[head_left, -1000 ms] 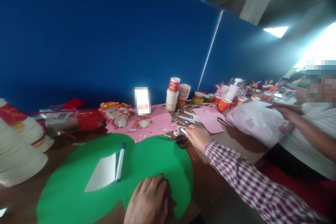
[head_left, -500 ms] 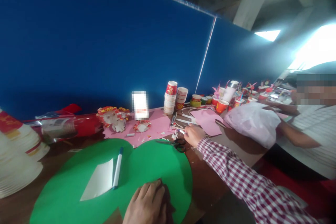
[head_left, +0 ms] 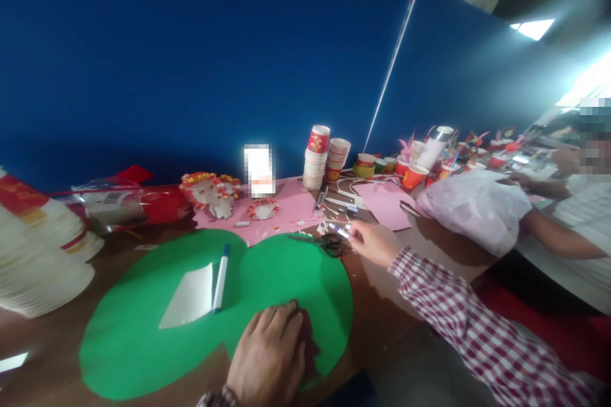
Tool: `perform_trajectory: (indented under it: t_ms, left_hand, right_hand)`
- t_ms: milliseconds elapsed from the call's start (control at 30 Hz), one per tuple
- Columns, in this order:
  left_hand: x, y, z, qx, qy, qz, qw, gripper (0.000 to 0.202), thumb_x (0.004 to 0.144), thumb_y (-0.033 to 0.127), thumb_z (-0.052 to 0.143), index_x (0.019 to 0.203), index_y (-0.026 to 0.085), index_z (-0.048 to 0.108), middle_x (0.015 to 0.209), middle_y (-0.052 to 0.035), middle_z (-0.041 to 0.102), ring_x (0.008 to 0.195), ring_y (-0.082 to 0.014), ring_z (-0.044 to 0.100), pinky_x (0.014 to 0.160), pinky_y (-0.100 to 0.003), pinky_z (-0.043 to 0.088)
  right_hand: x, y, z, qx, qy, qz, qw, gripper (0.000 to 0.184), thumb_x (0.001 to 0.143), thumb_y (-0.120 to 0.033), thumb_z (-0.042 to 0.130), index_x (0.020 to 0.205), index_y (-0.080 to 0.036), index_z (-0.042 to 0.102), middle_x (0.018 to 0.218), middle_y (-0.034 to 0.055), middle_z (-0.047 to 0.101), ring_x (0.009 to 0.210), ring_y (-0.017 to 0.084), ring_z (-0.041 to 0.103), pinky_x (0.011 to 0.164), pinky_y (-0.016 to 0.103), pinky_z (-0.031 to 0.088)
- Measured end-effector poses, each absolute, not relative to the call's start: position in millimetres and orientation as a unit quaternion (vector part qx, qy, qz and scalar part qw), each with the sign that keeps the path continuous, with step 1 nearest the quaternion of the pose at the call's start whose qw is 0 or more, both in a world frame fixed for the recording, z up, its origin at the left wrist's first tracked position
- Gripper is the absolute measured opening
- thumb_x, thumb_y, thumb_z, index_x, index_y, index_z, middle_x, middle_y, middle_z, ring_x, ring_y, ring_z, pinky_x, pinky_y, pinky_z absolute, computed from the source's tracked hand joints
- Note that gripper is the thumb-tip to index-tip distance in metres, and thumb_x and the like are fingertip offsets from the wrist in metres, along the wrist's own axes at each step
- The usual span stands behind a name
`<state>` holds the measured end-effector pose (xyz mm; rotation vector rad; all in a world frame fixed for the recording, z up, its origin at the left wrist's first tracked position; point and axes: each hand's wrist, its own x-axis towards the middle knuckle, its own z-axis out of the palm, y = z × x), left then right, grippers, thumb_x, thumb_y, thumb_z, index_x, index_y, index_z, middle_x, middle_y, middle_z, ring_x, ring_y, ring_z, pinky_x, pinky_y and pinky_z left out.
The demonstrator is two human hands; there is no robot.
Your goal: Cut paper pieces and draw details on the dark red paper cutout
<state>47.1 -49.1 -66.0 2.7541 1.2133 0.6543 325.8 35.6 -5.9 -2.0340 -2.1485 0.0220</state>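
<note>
My left hand (head_left: 270, 353) rests on the right part of a green paper cut-out (head_left: 138, 324) with rounded lobes, fingers close together and slightly bent, gripping nothing that shows. Between finger and thumb, my right hand (head_left: 375, 241) pinches a slim white marker (head_left: 340, 229) with a dark purple band. Just left of that hand, black scissors (head_left: 329, 243) lie at the cut-out's upper edge. On the green paper are a white sheet (head_left: 191, 297) and a white marker with blue ends (head_left: 221, 280).
Stacked paper cups stand at far left (head_left: 42, 267) and at the back (head_left: 315, 162). Flower-like cup crafts (head_left: 210, 194) sit by pink paper (head_left: 296, 200) with scraps. A plastic bag (head_left: 477, 210) lies right, beside another person's arm (head_left: 563, 235). A blue partition (head_left: 191, 57) rises behind.
My right hand has lifted slightly off the table and drawn back to the right, the white marker now showing between its fingers. My left hand stays on the green paper. The view has shifted.
</note>
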Motion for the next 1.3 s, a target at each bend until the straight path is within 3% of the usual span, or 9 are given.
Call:
perform_trajectory:
  t_ms: [133, 200, 333, 500, 600, 800, 933, 1033, 1300]
  left_hand:
    - [49, -52, -63, 0.889, 0.405, 0.205, 0.055, 0.027, 0.083, 0.023, 0.047, 0.108, 0.024, 0.059, 0.115, -0.0030, 0.061, 0.101, -0.0223, 0.056, 0.087, -0.040, 0.048]
    - [50, -52, -64, 0.889, 0.403, 0.209, 0.058, 0.028, 0.083, 0.023, 0.048, 0.109, 0.023, 0.058, 0.115, -0.0036, 0.061, 0.102, -0.0224, 0.055, 0.087, -0.041, 0.048]
    - [50, -52, -64, 0.889, 0.402, 0.213, 0.055, 0.029, 0.083, 0.022, 0.047, 0.110, 0.022, 0.057, 0.117, -0.0046, 0.059, 0.101, -0.0228, 0.055, 0.087, -0.041, 0.048]
    - [52, -53, -61, 0.885, 0.403, 0.227, 0.049, 0.027, 0.083, 0.021, 0.046, 0.106, 0.020, 0.059, 0.113, -0.0057, 0.061, 0.098, -0.0222, 0.056, 0.085, -0.040, 0.049]
    - [53, -53, -61, 0.884, 0.404, 0.231, 0.038, 0.026, 0.082, 0.020, 0.046, 0.104, 0.018, 0.060, 0.113, -0.0066, 0.060, 0.096, -0.0217, 0.058, 0.083, -0.039, 0.050]
    - [53, -52, -60, 0.886, 0.406, 0.223, 0.022, 0.027, 0.082, 0.022, 0.047, 0.106, 0.018, 0.059, 0.109, -0.0077, 0.061, 0.093, -0.0229, 0.058, 0.081, -0.041, 0.051]
    - [55, -53, -58, 0.887, 0.401, 0.227, 0.031, 0.024, 0.082, 0.021, 0.047, 0.102, 0.018, 0.060, 0.100, -0.0066, 0.063, 0.091, -0.0225, 0.058, 0.079, -0.041, 0.052]
    - [56, -52, -58, 0.887, 0.398, 0.230, 0.032, 0.024, 0.082, 0.021, 0.047, 0.104, 0.018, 0.059, 0.100, -0.0059, 0.063, 0.092, -0.0225, 0.057, 0.080, -0.041, 0.051]
    - [55, -51, -59, 0.886, 0.403, 0.227, 0.031, 0.024, 0.081, 0.021, 0.049, 0.103, 0.019, 0.059, 0.107, -0.0058, 0.063, 0.095, -0.0227, 0.057, 0.081, -0.041, 0.051]
  right_hand:
    - [326, 30, -4, -0.661, -0.741, 0.052, 0.106, 0.007, 0.082, -0.024, 0.053, 0.081, -0.020, 0.059, 0.074, -0.0010, 0.065, 0.067, 0.013, 0.058, 0.059, 0.022, 0.034]
    - [325, 27, -4, -0.640, -0.753, 0.093, 0.123, 0.011, 0.083, -0.021, 0.052, 0.090, -0.020, 0.060, 0.074, -0.0020, 0.065, 0.066, 0.012, 0.058, 0.061, 0.021, 0.036]
    - [314, 17, -10, -0.535, -0.737, 0.347, 0.226, 0.028, 0.089, -0.023, 0.043, 0.113, -0.020, 0.056, 0.075, -0.0009, 0.062, 0.064, 0.010, 0.056, 0.058, 0.021, 0.040]
    - [289, 7, -27, -0.427, -0.582, 0.595, 0.354, 0.019, 0.087, -0.027, 0.048, 0.096, -0.016, 0.059, 0.077, 0.0011, 0.059, 0.059, 0.008, 0.054, 0.048, 0.018, 0.037]
    - [276, 6, -30, -0.374, -0.529, 0.667, 0.368, 0.022, 0.087, -0.029, 0.047, 0.101, -0.016, 0.058, 0.083, 0.0047, 0.064, 0.066, 0.010, 0.058, 0.051, 0.019, 0.040]
    - [265, 11, -36, -0.336, -0.552, 0.634, 0.426, 0.031, 0.073, -0.033, 0.071, 0.095, -0.019, 0.056, 0.078, 0.0022, 0.066, 0.066, 0.011, 0.058, 0.053, 0.019, 0.041]
    - [260, 15, -44, -0.369, -0.533, 0.581, 0.492, 0.022, 0.083, -0.041, 0.059, 0.086, -0.020, 0.052, 0.051, -0.0076, 0.049, 0.043, 0.006, 0.039, 0.041, 0.018, 0.030]
    - [259, 14, -46, -0.412, -0.520, 0.535, 0.523, 0.025, 0.083, -0.044, 0.058, 0.079, -0.019, 0.052, 0.050, -0.0097, 0.037, 0.039, 0.004, 0.030, 0.037, 0.018, 0.023]
    - [260, -12, -42, -0.489, -0.584, 0.491, 0.423, 0.020, 0.085, -0.037, 0.056, 0.083, -0.018, 0.051, 0.061, -0.0031, 0.056, 0.050, 0.007, 0.046, 0.045, 0.018, 0.034]
